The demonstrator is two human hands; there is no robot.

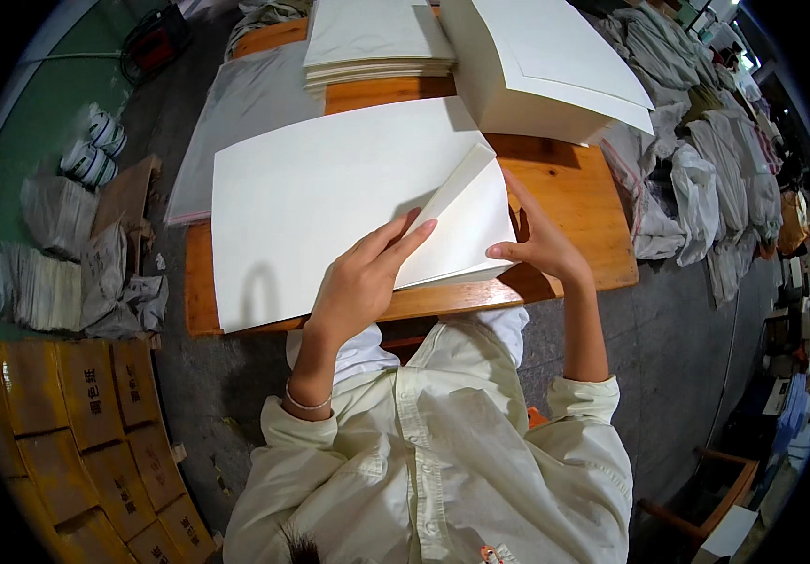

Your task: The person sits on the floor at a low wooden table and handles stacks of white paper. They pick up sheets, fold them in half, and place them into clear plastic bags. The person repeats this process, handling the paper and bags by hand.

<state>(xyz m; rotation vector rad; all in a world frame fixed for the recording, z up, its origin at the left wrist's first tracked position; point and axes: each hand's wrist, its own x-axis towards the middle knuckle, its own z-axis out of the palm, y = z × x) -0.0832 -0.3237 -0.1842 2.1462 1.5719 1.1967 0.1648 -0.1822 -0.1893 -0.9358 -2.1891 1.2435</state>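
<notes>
A wide white paper sheet (320, 188) lies on the wooden table in front of me, with more layers showing under its near right edge. Toward the right, a narrow flap of paper (457, 188) stands folded up at a slant. My left hand (358, 287) rests over the sheet, the lower end of the flap caught between its fingers. At the right edge is my right hand (546, 240), thumb and fingers spread apart, the thumb touching the paper's edge. Its other fingertips are partly hidden behind that edge.
Beyond the sheet stand a stack of white sheets (377, 42) and a tall white folded board piece (546, 66) on the wooden table (584, 197). Clear plastic (255, 113) lies at left. Yellow cartons (95, 442) fill the lower left; bundled cloth sacks (715, 169) line the right.
</notes>
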